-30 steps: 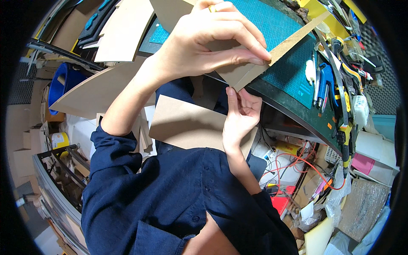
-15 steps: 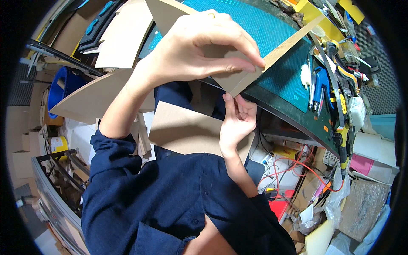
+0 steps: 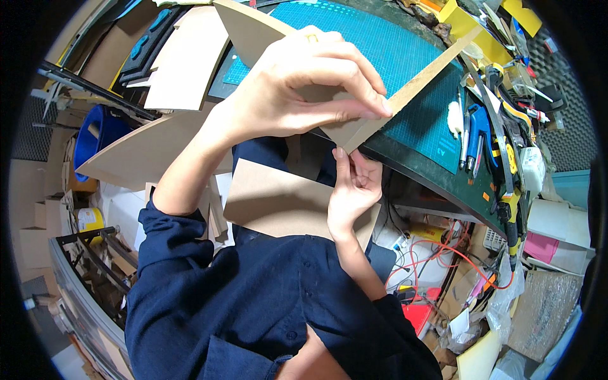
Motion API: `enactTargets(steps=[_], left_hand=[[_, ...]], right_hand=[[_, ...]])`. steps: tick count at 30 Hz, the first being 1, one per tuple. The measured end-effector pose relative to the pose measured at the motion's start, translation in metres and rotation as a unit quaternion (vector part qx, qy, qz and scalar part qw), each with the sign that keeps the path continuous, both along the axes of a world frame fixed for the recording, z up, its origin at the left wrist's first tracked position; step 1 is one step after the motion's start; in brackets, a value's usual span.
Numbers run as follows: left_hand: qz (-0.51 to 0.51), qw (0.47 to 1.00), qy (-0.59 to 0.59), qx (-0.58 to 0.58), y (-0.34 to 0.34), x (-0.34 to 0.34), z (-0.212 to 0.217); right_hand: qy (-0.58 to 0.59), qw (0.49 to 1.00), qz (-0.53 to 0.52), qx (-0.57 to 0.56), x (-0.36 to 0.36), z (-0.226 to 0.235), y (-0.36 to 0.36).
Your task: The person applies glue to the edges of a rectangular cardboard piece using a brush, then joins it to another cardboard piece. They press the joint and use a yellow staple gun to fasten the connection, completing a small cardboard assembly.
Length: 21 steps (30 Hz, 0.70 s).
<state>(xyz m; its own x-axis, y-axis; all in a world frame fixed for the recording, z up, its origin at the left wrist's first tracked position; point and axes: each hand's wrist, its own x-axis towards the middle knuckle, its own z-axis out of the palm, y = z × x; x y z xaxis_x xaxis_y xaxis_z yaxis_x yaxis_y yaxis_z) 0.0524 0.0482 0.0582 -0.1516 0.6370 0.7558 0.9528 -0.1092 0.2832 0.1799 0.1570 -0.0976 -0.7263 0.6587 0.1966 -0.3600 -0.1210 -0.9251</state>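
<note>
Strip pinched at its near end

Now I see my left hand [image 3: 304, 95] pinching the card strip [image 3: 411, 88] over the mat [image 3: 392, 57]; its long axis runs up-right. Right hand [image 3: 351, 190] is just below, fingers curled, thumb touching the strip's lower tip

A green cutting mat [image 3: 405, 57] lay on the dark worktop [image 3: 443, 180]. Right of the mat, pens and a blue-handled tool [image 3: 476, 130] were lined up, with yellow card pieces [image 3: 472, 25] beyond its far right corner. Left of the mat, loose cardboard sheets [image 3: 187, 60] leaned over one another, and farther left sat a blue bucket [image 3: 101, 136]. Below the mat's near edge, under the worktop, red and orange wires [image 3: 437, 253] tangled beside a pink box [image 3: 544, 247].
</note>
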Motion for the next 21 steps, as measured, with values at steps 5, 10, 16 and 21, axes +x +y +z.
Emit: enactTargets(steps=[5,10,16,21], left_hand=[[-0.004,1.000,-0.003,0.003,0.001,0.000,-0.001],[-0.023,1.000,-0.002,0.017,0.001,0.000,-0.002],[-0.050,0.992,-0.111,0.046,0.002,0.006,-0.003],[-0.052,0.989,-0.135,0.035,0.001,0.008,-0.002]], right_hand=[[-0.013,1.000,0.000,0.004,0.001,0.002,0.000],[-0.005,1.000,0.010,0.022,0.002,0.000,-0.001],[0.006,0.999,-0.005,0.050,-0.002,-0.009,0.001],[0.023,0.999,-0.005,0.032,-0.002,-0.013,0.000]])
